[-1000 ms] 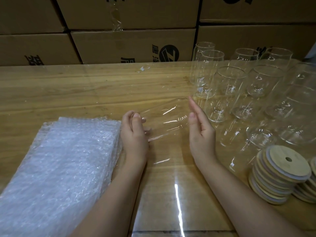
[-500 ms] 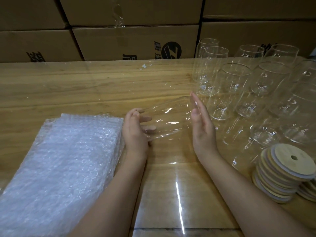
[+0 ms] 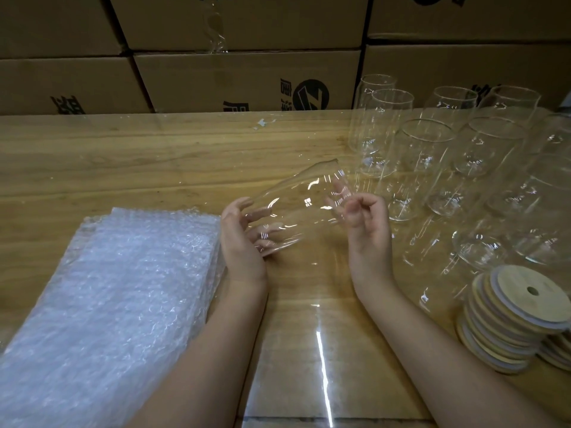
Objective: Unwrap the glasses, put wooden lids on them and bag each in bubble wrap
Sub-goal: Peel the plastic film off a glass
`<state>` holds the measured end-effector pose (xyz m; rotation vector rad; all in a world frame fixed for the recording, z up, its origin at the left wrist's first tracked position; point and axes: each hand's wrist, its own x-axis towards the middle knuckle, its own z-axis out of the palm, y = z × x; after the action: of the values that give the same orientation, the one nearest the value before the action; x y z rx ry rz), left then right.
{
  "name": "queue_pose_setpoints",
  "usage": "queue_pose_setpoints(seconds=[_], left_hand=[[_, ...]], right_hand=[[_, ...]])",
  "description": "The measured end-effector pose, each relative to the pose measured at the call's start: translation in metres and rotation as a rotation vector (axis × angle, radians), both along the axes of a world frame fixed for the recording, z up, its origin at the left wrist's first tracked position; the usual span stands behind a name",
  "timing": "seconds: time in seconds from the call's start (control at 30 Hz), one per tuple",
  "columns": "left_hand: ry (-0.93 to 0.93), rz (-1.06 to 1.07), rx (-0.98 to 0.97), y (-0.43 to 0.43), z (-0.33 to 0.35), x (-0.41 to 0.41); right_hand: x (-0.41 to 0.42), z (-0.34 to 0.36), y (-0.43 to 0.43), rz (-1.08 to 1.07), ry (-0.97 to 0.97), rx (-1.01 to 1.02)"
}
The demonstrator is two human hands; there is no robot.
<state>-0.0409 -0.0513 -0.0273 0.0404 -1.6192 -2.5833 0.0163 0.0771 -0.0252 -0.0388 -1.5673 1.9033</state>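
Tilts the glass [image 3: 296, 208] up from its earlier level lie. Grips its base with the left hand [image 3: 238, 239], fingers curled round. Curls the right hand [image 3: 367, 223] at its upper end; cannot tell whether pinching anything. Holds it above the wooden table [image 3: 123, 168].

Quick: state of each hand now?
Left hand: holding the glass.
Right hand: fingers curled at the glass's far end; grip cannot be told.

We log table [image 3: 123, 156]: glossy honey-brown wood grain. Left on table, bubble wrap [image 3: 102, 304]: milky white, dimpled. Mid-table, held glass [image 3: 296, 211]: colourless. Right of table, lids [image 3: 509, 319]: pale tan, grey rims. Behind table, boxes [image 3: 231, 78]: brown, black print.
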Motion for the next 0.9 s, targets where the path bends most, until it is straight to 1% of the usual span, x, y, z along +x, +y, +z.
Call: queue_pose_setpoints(seconds=[0.07, 0.13, 0.27, 0.33, 0.4, 0.47, 0.53, 0.67, 0.73, 0.8, 0.9], left_hand=[[-0.014, -0.017, 0.031, 0.004, 0.001, 0.002], [-0.059, -0.063, 0.125, 0.009, 0.002, 0.006], [-0.203, -0.244, 0.361, 0.014, 0.004, 0.012], [-0.246, -0.337, 0.411, 0.013, 0.005, 0.012], [-0.282, -0.414, 0.404, 0.014, 0.004, 0.013], [-0.332, -0.477, 0.422, 0.015, 0.004, 0.013], [-0.351, -0.494, 0.437, 0.016, 0.003, 0.012], [-0.32, -0.427, 0.339, 0.015, -0.001, 0.006], [-0.248, -0.372, 0.31, 0.015, -0.003, 0.004], [-0.178, -0.338, 0.319, 0.015, -0.003, 0.004], [-0.184, -0.348, 0.361, 0.015, -0.004, 0.004]], right_hand=[[0.0, 0.001, -0.005, 0.045, -0.02, -0.064], [-0.002, -0.002, -0.011, 0.131, -0.05, -0.089], [-0.007, -0.008, -0.015, 0.222, -0.104, -0.094], [-0.008, -0.01, -0.013, 0.255, -0.129, -0.106], [-0.01, -0.012, -0.014, 0.255, -0.144, -0.079], [-0.011, -0.013, -0.016, 0.21, -0.138, 0.0], [-0.01, -0.013, -0.015, 0.177, -0.117, 0.067], [-0.008, -0.014, -0.015, 0.114, -0.078, 0.2], [-0.008, -0.015, -0.017, 0.09, -0.062, 0.23], [-0.008, -0.016, -0.017, 0.086, -0.051, 0.248], [-0.007, -0.015, -0.017, 0.091, -0.051, 0.238]])
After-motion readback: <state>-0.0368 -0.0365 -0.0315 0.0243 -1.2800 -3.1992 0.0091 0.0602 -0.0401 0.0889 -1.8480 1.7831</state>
